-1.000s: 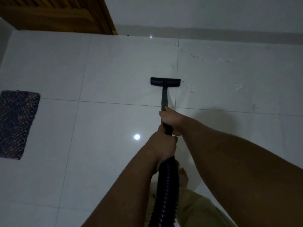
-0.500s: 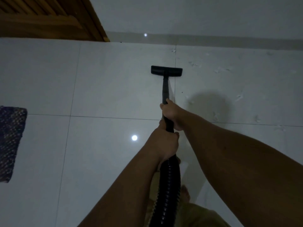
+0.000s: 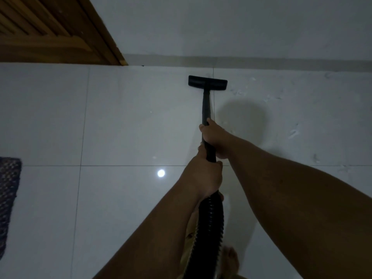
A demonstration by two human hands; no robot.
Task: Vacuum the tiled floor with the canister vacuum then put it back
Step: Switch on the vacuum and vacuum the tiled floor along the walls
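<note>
While two hands grip one wand [image 3: 206, 105] | left hand [image 3: 203, 178] closed | right hand [image 3: 214, 135] closed

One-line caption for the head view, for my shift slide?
Both hands, right hand ahead of left hand, grip the vacuum wand, floor nozzle near the baseboard.

Floor head [image 3: 207, 82] near wall skirting [image 3: 261, 62]; door [image 3: 50, 31] far-left, mat [image 3: 9, 198] at left edge; open tiled floor [image 3: 130, 127] between.

likely home: tiled floor [image 3: 124, 121], wooden door [image 3: 50, 31]
</note>
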